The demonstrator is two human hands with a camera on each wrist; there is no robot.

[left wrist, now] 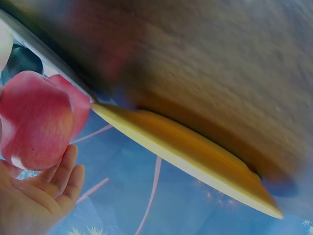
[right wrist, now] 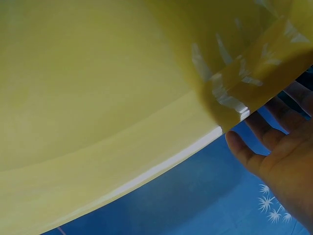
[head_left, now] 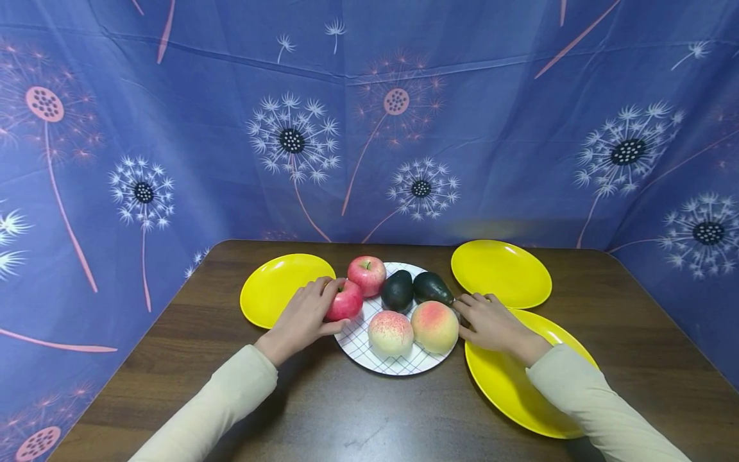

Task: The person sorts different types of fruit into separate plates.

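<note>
My left hand grips a red apple on the left side of a white plate with a grid pattern. In the left wrist view, fingers curve against this apple. Behind it sits a second apple. Two dark avocados, one upright-looking and one lying to the right, share the plate with a speckled peach and an orange-pink peach. My right hand has its loosely bent fingers beside the right avocado's tip and that peach; contact is unclear.
A yellow plate lies left of the white one. Two more yellow plates are on the right, one at the back and a larger one under my right forearm. The brown wooden table meets a blue dandelion-print cloth.
</note>
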